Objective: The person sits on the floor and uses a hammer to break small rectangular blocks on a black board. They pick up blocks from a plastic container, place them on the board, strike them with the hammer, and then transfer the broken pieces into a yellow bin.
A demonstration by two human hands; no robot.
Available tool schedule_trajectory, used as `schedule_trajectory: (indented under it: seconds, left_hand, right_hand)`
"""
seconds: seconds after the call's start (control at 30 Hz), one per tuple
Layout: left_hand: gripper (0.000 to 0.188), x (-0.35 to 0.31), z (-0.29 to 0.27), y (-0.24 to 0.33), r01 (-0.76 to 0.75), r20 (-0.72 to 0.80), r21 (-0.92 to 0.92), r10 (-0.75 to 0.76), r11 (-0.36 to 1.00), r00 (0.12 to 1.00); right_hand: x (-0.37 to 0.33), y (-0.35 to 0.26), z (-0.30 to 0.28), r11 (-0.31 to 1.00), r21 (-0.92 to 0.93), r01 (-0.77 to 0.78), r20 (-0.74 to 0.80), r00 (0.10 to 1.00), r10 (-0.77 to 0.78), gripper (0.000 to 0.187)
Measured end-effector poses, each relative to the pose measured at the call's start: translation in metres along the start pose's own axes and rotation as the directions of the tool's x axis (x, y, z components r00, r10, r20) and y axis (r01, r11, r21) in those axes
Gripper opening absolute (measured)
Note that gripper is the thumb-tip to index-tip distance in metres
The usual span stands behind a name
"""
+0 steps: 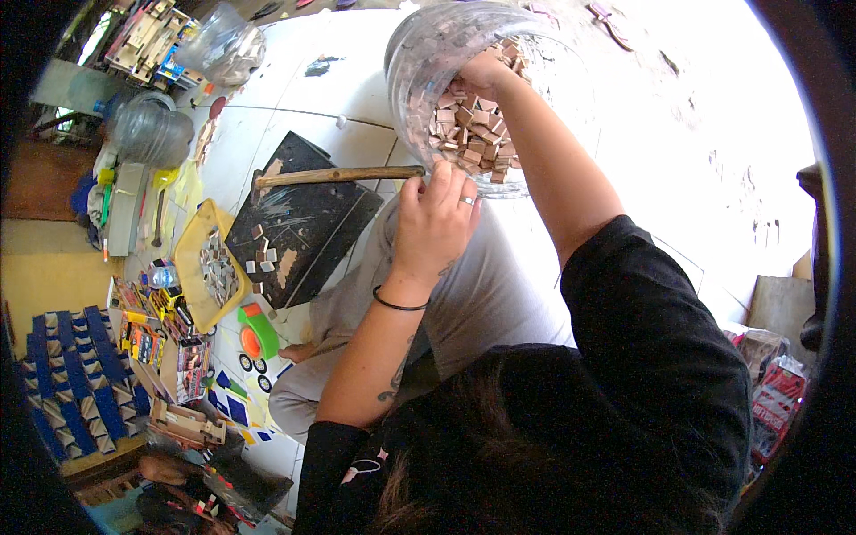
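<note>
The right hand is reaching among brown pieces in the clear tub, fingers hidden, grip impossible to tell; the left hand is curling by the hammer, hold unclear; moving lightly while steadying the tub should be preventing spills; the black block is lying leftward.

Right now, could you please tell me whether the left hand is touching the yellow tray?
Apart: the head view shows the left hand well to the right of the yellow tray, with the black block visible between them.
</note>
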State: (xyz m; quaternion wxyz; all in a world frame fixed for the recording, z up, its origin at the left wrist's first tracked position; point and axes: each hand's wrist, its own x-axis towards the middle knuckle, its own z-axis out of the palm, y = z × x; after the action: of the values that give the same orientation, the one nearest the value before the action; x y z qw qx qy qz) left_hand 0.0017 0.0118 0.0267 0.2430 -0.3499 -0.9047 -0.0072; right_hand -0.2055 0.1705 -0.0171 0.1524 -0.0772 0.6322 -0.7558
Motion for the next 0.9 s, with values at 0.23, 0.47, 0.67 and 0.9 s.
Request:
schedule_trajectory:
  seconds: [0.23,0.47,0.67,0.9]
  left_hand:
    - [0.030,0.000,0.002,-0.003,0.045,-0.021,-0.057,-0.046,0.997,0.999]
    - [0.029,0.000,0.000,-0.003,0.043,-0.021,-0.060,-0.044,0.997,0.999]
    - [0.031,0.000,0.001,-0.004,-0.008,-0.004,-0.061,0.008,0.998,1.000]
    - [0.033,0.000,-0.003,-0.009,0.022,-0.009,-0.107,-0.023,0.994,1.000]
  right_hand:
    - [0.028,-0.011,0.006,0.920,-0.391,-0.009,-0.340,0.931,-0.135,0.031]
    - [0.041,-0.002,0.008,0.864,-0.502,-0.041,-0.538,0.797,-0.275,0.035]
    - [0.040,-0.001,0.038,0.487,-0.836,-0.253,-0.415,0.871,-0.261,0.031]
    - [0.066,-0.002,0.051,0.305,-0.917,-0.257,-0.372,0.825,-0.425,0.032]
